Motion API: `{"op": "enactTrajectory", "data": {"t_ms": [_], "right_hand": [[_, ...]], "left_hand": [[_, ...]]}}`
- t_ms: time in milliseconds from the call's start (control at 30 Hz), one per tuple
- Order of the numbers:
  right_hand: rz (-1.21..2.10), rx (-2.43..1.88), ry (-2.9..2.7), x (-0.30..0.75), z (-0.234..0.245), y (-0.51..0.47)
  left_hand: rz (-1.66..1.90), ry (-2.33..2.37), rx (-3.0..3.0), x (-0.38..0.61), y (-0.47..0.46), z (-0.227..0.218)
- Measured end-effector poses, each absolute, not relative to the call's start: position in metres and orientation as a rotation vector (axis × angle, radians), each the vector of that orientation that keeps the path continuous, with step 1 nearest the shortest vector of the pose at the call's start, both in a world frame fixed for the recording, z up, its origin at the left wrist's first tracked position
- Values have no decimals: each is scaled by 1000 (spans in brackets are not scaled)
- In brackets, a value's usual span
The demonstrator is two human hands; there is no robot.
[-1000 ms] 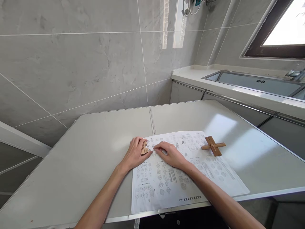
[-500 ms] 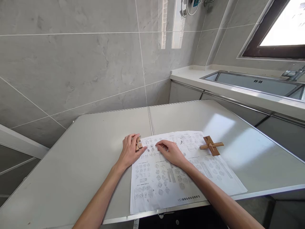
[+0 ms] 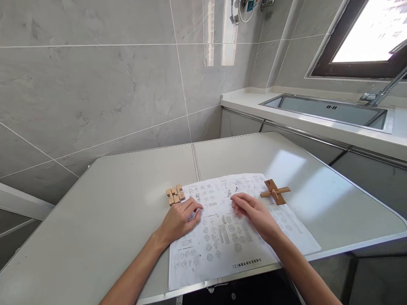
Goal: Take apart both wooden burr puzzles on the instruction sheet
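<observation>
A printed instruction sheet (image 3: 222,237) full of small diagrams lies on the grey table (image 3: 127,203). Several notched wooden puzzle pieces (image 3: 175,194) sit side by side just off the sheet's far left corner. My left hand (image 3: 181,219) rests on the sheet's left part a little nearer than those pieces, fingers loosely curled and holding nothing. My right hand (image 3: 254,214) lies flat on the middle of the sheet, fingers stretched out. A wooden cross-shaped puzzle assembly (image 3: 274,191) stands at the sheet's far right corner, just beyond my right hand.
A grey tiled wall (image 3: 95,93) runs behind the table. To the right stands a white counter with a steel sink (image 3: 324,111) and a tap (image 3: 381,91) under a window. The table's near edge (image 3: 349,245) runs just below the sheet.
My left hand let go of the wooden pieces and drew back toward me; they now lie uncovered off the sheet's corner. My right hand slid to the right across the sheet.
</observation>
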State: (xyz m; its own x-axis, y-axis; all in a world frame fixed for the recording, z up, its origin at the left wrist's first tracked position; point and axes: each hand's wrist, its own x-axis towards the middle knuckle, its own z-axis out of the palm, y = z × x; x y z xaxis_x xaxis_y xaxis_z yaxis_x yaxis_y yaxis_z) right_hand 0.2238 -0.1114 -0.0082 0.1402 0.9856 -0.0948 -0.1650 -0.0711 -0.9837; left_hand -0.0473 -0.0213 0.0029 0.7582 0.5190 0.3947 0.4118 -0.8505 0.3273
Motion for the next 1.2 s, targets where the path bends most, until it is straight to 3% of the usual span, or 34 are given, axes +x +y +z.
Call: {"op": "enactTrajectory", "data": {"t_ms": [233,667,1200], "right_hand": [[1330,-791,-226,262,-24,-132],[1355,-350,89,279,-20,-138],[1170,-847,-193,244,-26,-119]], "left_hand": [[685,721,2720,-47,-21,-3],[650,744,2700,-47,-21,-3],[556,838,2658,-49,-19,-2]]}}
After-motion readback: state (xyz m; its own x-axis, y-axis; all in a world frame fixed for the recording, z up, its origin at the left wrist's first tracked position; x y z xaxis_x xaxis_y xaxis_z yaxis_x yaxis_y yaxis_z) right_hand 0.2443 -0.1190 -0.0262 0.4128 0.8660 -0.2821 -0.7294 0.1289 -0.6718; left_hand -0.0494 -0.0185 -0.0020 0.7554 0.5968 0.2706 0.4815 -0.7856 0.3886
